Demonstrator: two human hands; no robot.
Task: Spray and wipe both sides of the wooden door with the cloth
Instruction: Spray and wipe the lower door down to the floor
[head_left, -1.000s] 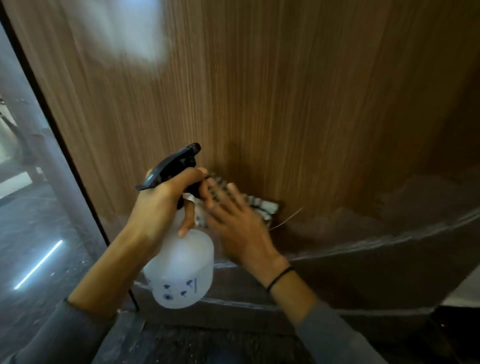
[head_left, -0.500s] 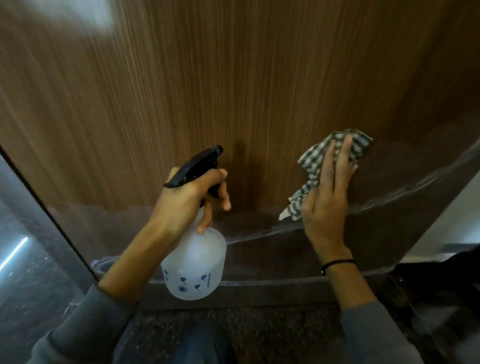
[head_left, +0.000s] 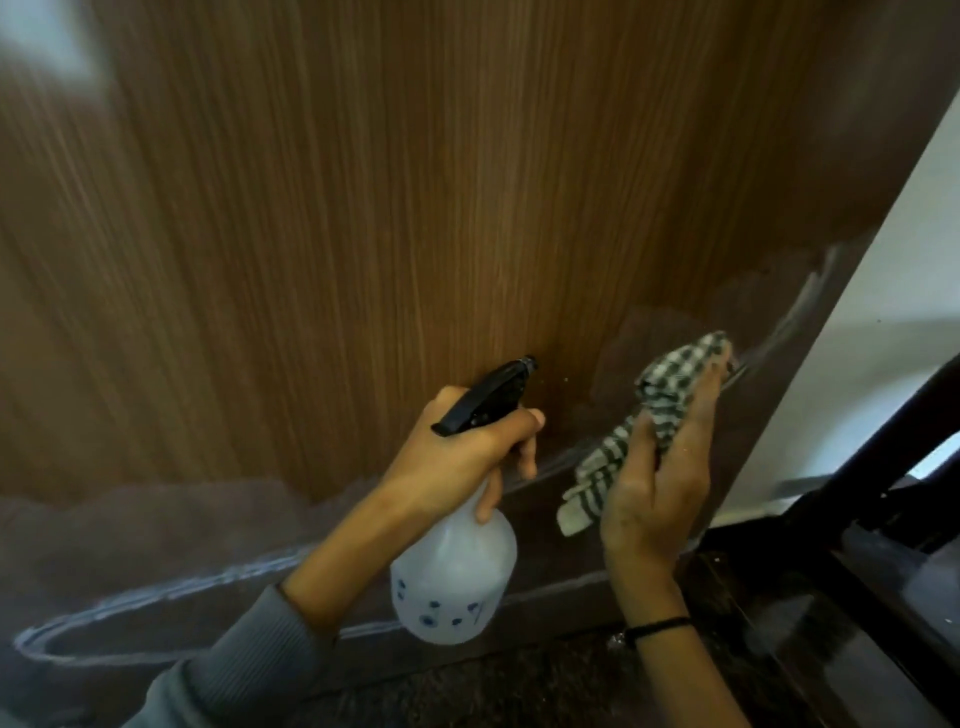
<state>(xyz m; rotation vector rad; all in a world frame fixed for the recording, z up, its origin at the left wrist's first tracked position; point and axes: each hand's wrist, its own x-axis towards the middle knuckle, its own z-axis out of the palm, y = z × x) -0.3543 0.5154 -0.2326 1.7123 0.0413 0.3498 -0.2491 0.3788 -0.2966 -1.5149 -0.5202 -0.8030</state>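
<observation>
The wooden door (head_left: 415, 208) fills most of the head view, brown with vertical grain; its lower band looks darker and streaked. My left hand (head_left: 467, 452) grips the neck of a translucent white spray bottle (head_left: 452, 582) with a black trigger head that points at the door. My right hand (head_left: 665, 467) presses a grey-and-white checked cloth (head_left: 670, 384) flat against the door near its right edge, fingers straight, thumb on the cloth. The cloth's loose end hangs below the palm.
The door's right edge (head_left: 831, 322) meets a white wall (head_left: 883, 291). A dark rail or frame (head_left: 883, 457) slants across the lower right. Dark speckled floor (head_left: 519, 691) lies below the door.
My right hand has slid the cloth further right along the door towards its edge. The view has shifted right as well. The left hand keeps the bottle in the same grip.
</observation>
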